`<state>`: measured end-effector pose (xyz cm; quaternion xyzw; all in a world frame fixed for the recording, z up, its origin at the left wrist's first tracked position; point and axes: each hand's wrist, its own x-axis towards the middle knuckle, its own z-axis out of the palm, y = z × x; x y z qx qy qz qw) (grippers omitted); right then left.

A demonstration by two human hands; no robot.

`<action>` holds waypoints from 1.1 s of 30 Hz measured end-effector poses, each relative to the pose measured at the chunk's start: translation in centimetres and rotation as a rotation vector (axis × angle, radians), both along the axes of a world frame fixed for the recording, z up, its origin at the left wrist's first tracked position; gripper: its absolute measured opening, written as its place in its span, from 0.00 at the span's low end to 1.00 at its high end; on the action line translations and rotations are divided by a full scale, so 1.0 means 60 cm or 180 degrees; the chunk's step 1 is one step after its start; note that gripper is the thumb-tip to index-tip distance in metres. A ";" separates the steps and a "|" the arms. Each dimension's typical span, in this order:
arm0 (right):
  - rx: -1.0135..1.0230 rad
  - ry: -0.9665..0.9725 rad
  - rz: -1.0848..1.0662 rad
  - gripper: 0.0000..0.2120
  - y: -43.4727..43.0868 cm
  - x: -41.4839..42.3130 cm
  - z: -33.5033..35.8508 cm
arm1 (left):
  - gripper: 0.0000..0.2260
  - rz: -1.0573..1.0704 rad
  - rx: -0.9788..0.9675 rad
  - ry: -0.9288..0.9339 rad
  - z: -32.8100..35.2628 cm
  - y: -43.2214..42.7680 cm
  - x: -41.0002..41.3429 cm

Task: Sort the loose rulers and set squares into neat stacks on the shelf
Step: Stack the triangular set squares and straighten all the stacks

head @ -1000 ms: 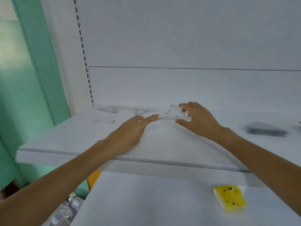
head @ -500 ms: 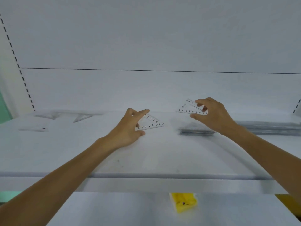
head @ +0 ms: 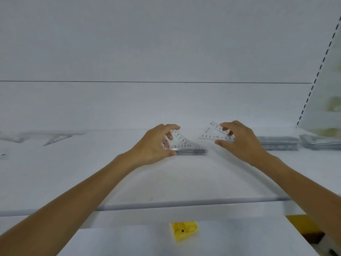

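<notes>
- Head view, hands: the left hand (head: 156, 143) was curled round the clear left set square (head: 180, 143), fingers over its top corner and thumb under the near edge. The right hand (head: 239, 143) pinched the right set square (head: 215, 133) by one end, fingers above and thumb below.
- Head view, positions: the left set square sat low over a small stack (head: 191, 152) of like pieces mid-shelf. It seemed to touch the top, but blur hid the contact. The right set square was held clear of the shelf (head: 166, 182), just right of that stack and slightly tilted.
- Head view, remainder: loose set squares (head: 57, 138) lay flat at far left, well apart from both hands. Tidy stacks (head: 276, 143) stood at the right, near the back panel.
- Head view, below: a yellow item (head: 183, 230) lay on the lower shelf (head: 129, 242), no part of this job.
- Handling, my judgement: thin transparent plastic, very light, stiff enough to carry by one end, yet likely to flex and chip at a corner if forced. The faces looked smooth, so stacked pieces would probably skate off one another.
- Best hold, my judgement: pinch across the faces near a corner or short side, as both hands did. That left the long edge free to line up with the stack. Lower each piece flat and square its edges with the fingertips before letting go.
</notes>
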<state>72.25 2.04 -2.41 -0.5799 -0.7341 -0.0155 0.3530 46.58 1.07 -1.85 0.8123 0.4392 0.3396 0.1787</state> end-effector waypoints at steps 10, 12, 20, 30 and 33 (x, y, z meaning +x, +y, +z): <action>0.0047 -0.0256 -0.0460 0.24 -0.089 0.163 -0.034 | 0.27 -0.0535 0.0278 0.0155 -0.007 -0.001 0.182; 0.0063 -0.0314 -0.0448 0.24 -0.085 0.199 -0.028 | 0.26 -0.0557 0.0376 0.0076 0.002 -0.001 0.224; -0.0007 -0.0429 -0.0384 0.25 -0.052 0.393 0.007 | 0.25 -0.0434 0.0707 0.0283 0.005 -0.009 0.399; -0.0337 -0.0301 -0.0244 0.23 0.008 0.569 0.015 | 0.30 0.0054 0.0497 0.1194 -0.003 -0.018 0.504; -0.0454 -0.0305 0.0017 0.25 0.028 0.569 0.016 | 0.32 0.0090 0.0453 0.1488 -0.008 -0.021 0.519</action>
